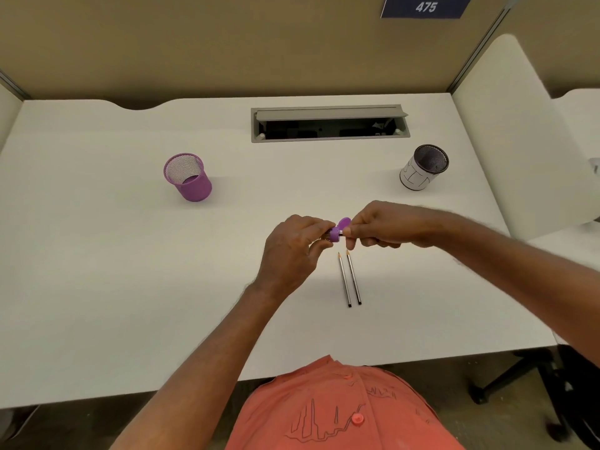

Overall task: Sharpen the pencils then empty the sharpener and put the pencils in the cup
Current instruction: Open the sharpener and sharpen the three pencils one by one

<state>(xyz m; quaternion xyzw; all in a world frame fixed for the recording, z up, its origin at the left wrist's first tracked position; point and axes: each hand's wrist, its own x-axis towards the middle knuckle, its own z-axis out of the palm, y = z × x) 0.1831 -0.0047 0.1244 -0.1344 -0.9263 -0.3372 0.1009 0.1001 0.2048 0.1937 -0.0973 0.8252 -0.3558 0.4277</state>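
The left hand [292, 251] gripped the purple sharpener [337, 231], and the right hand [386, 227] pinched a pencil going into it. Two sharp pencils [349, 278] lay just below the hands. Sharpening seemed nearly finished; next, probably twist, then empty it.

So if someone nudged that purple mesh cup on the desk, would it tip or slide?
The purple mesh cup is see-through mesh with nothing visible inside, so it is probably light and would likely slide on the smooth white desk. It stands taller than wide, so a push near its rim might tip it, and on its side it could roll.
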